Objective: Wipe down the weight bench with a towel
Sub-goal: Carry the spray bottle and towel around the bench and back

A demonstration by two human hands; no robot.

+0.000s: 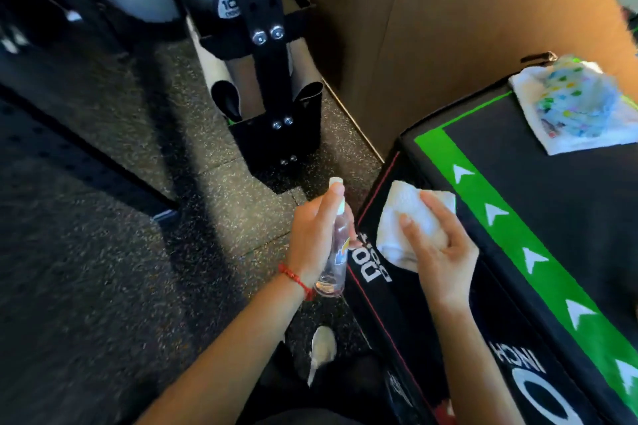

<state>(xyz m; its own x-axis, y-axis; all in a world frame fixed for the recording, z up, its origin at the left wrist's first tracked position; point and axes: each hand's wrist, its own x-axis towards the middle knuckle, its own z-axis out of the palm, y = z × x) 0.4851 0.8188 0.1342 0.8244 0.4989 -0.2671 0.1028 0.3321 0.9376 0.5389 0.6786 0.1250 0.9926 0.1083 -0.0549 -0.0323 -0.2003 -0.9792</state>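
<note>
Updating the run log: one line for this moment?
left hand: holds clear spray bottle | right hand: presses white towel on black bench

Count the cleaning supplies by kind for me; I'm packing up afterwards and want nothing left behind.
White towel: 1, under the right hand
Patterned cloth: 1, on the bench
Clear spray bottle: 1, in the left hand
Total: 3
</note>
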